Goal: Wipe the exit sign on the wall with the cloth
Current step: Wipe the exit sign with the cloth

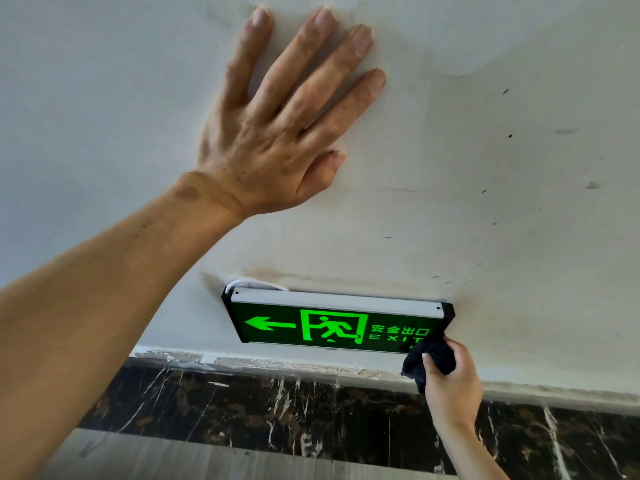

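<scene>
A green lit exit sign (pixel 325 323) with a left arrow, a running figure and the word EXIT hangs low on the white wall (pixel 485 202). My right hand (pixel 450 382) grips a dark blue cloth (pixel 431 358) and presses it against the sign's lower right corner, hiding the end of the lettering. My left hand (pixel 277 133) lies flat on the wall above the sign, fingers spread, holding nothing.
A dark marble skirting (pixel 277 410) runs along the wall's foot below the sign, with a chipped paint edge above it. Grey floor (pixel 173 459) lies below that. A white cable (pixel 249 283) loops out behind the sign's top left corner.
</scene>
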Motion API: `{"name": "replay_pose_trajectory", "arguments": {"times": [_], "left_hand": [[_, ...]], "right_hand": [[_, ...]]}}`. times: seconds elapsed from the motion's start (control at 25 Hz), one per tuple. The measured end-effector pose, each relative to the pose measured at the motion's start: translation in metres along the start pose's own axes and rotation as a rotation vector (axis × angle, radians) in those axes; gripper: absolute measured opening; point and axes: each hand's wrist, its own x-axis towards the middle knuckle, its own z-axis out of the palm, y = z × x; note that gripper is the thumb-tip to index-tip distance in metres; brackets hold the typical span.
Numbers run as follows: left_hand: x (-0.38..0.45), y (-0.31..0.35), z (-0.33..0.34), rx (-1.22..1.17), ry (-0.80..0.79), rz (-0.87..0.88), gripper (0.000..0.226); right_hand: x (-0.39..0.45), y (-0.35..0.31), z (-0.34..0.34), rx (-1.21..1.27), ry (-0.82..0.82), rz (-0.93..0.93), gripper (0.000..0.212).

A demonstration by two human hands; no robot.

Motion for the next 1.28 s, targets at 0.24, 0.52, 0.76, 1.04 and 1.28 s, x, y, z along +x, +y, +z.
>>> {"name": "replay_pose_trajectory", "arguments": {"times": [0.24,0.52,0.76,1.04,1.28], "left_hand": [[0.000,-0.002,0.000,0.001,-0.003,-0.016,0.063],[0.002,-0.002,-0.001,-0.019,-0.005,-0.002,0.061],[0.002,-0.001,-0.003,-0.009,-0.002,0.000,0.061],[0.001,0.000,-0.001,-0.040,0.001,-0.015,0.060],[0.001,0.000,0.001,-0.050,0.011,-0.024,0.059]], "right_hand": [[-0.002,0.024,0.001,0.022,-0.201,0.418,0.028],[-0.019,0.019,0.010,0.338,-0.069,0.641,0.018],[-0.036,0.039,0.005,0.139,-0.218,0.724,0.028],[-0.021,0.013,0.013,0.830,-0.256,0.889,0.025],[-0.019,0.006,0.026,1.319,-0.172,1.046,0.046]]}}
